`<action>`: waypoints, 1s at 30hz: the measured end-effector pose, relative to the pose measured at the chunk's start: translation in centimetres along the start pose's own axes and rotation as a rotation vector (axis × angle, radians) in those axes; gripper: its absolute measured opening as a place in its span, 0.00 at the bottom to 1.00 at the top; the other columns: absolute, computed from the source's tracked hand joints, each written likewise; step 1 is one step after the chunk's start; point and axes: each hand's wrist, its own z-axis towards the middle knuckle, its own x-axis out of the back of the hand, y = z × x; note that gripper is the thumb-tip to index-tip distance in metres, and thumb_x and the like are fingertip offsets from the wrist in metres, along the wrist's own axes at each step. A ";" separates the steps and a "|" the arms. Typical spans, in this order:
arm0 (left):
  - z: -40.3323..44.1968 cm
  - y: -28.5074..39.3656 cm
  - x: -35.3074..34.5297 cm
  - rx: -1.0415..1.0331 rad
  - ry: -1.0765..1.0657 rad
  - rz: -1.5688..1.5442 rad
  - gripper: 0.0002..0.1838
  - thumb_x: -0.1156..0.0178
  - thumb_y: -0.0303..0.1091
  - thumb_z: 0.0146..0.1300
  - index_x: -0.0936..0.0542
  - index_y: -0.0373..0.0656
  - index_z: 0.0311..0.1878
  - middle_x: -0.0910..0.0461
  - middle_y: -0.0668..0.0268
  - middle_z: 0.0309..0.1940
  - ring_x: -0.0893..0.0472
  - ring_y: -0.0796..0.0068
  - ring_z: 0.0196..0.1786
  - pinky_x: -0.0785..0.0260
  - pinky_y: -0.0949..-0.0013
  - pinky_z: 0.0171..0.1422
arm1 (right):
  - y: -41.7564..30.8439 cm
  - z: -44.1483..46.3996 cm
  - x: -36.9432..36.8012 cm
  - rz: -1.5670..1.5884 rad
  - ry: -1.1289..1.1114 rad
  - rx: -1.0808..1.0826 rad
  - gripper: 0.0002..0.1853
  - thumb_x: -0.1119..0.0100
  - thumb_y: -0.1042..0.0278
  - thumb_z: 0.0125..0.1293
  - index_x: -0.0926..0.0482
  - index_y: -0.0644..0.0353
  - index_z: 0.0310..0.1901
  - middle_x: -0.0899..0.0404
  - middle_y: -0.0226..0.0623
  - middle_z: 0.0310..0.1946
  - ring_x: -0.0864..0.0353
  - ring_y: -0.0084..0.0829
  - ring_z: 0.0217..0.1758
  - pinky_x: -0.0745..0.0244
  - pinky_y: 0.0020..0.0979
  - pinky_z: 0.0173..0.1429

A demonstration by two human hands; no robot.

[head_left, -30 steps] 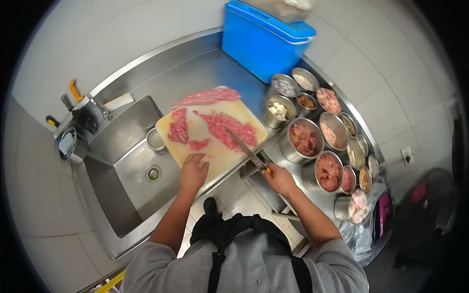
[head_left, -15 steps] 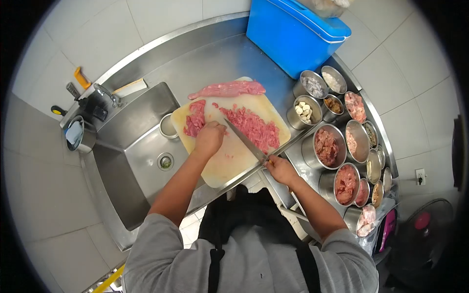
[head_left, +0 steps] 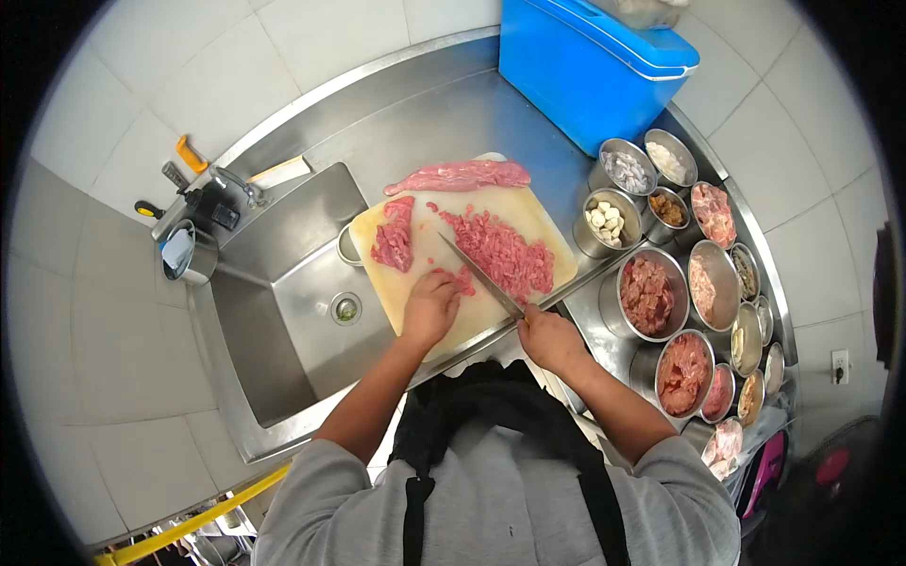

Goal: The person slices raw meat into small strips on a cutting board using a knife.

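Note:
My right hand (head_left: 550, 338) is wrapped around the handle of a long kitchen knife (head_left: 483, 275), whose blade lies diagonally over the cutting board (head_left: 514, 198). Along the blade's far side spreads a pile of chopped raw meat (head_left: 510, 255). My left hand (head_left: 432, 307) rests low on the board with bent fingers closed on a small strip of raw meat (head_left: 463, 280). Just beyond it lies a larger flat piece of meat (head_left: 394, 236), apart from the fingers. Across the back of the board stretches a long uncut slab of meat (head_left: 460, 176).
A steel sink (head_left: 283, 283) lies left of the board, with a round metal container (head_left: 349, 244) between them. Several steel pots of meat (head_left: 647, 294) and a pot of garlic (head_left: 605, 224) crowd the right side. A blue cooler (head_left: 590, 75) stands at the back.
My left hand has drawn away from the larger meat piece toward the front of the board, with small strips now at its fingertips. The knife stays in my right hand. The view has shifted slightly.

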 end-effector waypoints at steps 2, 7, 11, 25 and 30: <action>0.6 0.1 -1.6 0.000 -0.045 -0.045 0.04 0.35 0.27 0.57 0.15 0.42 0.36 0.19 0.60 0.40 0.20 0.57 0.47 0.28 0.58 0.57 | 0.0 -0.9 0.1 -0.045 -0.007 0.023 0.16 0.54 0.60 0.73 0.26 0.65 0.49 0.15 0.58 0.35 0.14 0.58 0.41 0.21 0.56 0.48; 1.9 -2.5 -2.8 -0.087 -0.144 -0.093 0.04 0.36 0.24 0.55 0.15 0.38 0.34 0.18 0.58 0.40 0.20 0.55 0.48 0.27 0.57 0.56 | -1.5 -3.9 1.5 -0.078 -0.114 -0.100 0.15 0.55 0.63 0.72 0.27 0.67 0.48 0.15 0.58 0.36 0.14 0.58 0.41 0.21 0.56 0.49; 1.6 -3.3 -3.2 -0.126 -0.199 -0.100 0.04 0.35 0.24 0.52 0.15 0.39 0.33 0.18 0.60 0.40 0.20 0.57 0.48 0.27 0.57 0.56 | -2.2 -0.5 -3.3 0.041 -0.063 -0.095 0.14 0.57 0.66 0.71 0.27 0.66 0.49 0.16 0.61 0.39 0.15 0.58 0.46 0.22 0.53 0.53; 0.6 -3.6 -2.9 -0.100 -0.162 -0.132 0.02 0.35 0.25 0.55 0.14 0.40 0.32 0.18 0.62 0.39 0.20 0.58 0.47 0.28 0.58 0.57 | -3.6 1.0 -3.7 -0.030 -0.144 -0.165 0.15 0.58 0.68 0.70 0.26 0.66 0.51 0.15 0.55 0.39 0.13 0.55 0.45 0.21 0.55 0.49; 1.5 -3.2 -2.1 -0.156 -0.196 -0.136 0.04 0.38 0.28 0.56 0.15 0.42 0.29 0.19 0.63 0.36 0.21 0.59 0.47 0.29 0.59 0.57 | -5.7 2.0 1.7 -0.020 -0.130 -0.090 0.15 0.58 0.68 0.70 0.26 0.67 0.51 0.15 0.60 0.40 0.13 0.55 0.45 0.21 0.55 0.50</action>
